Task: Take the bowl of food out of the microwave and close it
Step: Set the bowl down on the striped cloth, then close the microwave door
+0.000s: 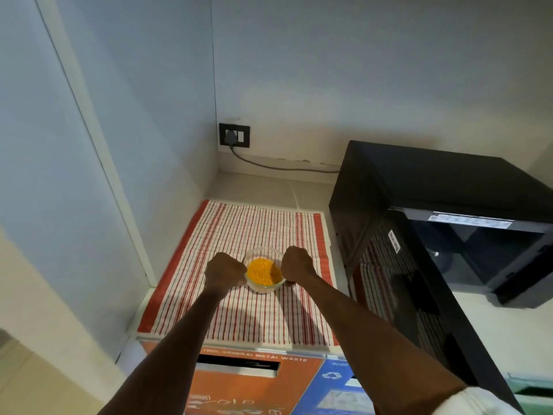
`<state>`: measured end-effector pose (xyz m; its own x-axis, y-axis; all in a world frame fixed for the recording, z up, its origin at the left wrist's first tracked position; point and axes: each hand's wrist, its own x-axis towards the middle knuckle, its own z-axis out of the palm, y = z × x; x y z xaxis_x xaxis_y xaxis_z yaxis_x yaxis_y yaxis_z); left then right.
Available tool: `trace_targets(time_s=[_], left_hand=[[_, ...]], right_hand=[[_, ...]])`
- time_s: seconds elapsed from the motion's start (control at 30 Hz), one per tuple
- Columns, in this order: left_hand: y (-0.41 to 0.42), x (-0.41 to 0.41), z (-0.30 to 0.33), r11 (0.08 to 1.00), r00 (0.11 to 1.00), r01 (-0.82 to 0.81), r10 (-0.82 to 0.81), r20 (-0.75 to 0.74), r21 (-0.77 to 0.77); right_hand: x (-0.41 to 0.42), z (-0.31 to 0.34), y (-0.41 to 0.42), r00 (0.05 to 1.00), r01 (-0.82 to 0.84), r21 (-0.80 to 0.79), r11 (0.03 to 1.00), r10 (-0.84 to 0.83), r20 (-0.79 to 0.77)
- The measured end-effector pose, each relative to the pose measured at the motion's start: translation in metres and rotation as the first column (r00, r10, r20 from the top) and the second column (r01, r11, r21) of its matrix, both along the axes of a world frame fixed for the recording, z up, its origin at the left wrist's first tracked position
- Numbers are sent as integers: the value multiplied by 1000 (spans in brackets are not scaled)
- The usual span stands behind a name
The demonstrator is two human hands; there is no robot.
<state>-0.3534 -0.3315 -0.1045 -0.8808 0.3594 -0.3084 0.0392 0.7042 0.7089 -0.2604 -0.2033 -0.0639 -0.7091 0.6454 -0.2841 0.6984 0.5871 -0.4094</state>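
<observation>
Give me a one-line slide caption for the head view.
Both hands, left and right, hold the bowl of food over the striped cloth; microwave door open.

The scene was dim and warm-toned, the upper walls fading to a cool grey. Light fell from above and behind the person, so both forearms cast long soft shadows on the striped cloth [254,235] toward its near edge. The open microwave door [413,301] mirrored the cloth's stripes in its glossy black face. Wide-angle distortion bowed the wall edges at the left. Detail was soft throughout, and the printed lettering at the bottom was smeared.
</observation>
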Motion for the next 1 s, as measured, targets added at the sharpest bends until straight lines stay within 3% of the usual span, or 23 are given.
trace_targets(time_s=[0.2, 0.37, 0.53, 0.63, 0.73, 0.83, 1.0], left_hand=[[-3, -1, -17, 999, 996, 3, -6, 85, 36], [-3, -4, -24, 999, 999, 24, -23, 25, -38], [-6, -1, -26, 999, 997, -32, 29, 76, 39], [-8, 0, -24, 999, 999, -24, 25, -24, 47], [-9, 1, -9, 1000, 971, -11, 6, -238, -20], [-8, 1, 11, 998, 928, 6, 16, -373, 57], [11, 15, 49, 949, 938, 91, 21, -346, 303]], right_hand=[[-1, -22, 0, 1000, 8, 5, 1000, -8, -3], [0, -29, 1, 1000, -5, 17, 1000, 6, -15], [0, -23, 3, 1000, -27, -14, 1000, 27, -12], [0, -11, 5, 997, -35, -16, 999, 34, -69], [-2, 4, 11, 992, -48, 0, 999, 48, -113], [3, 32, 14, 984, -114, 49, 992, 120, -131], [19, 86, 25, 970, -93, 167, 982, 127, -209]])
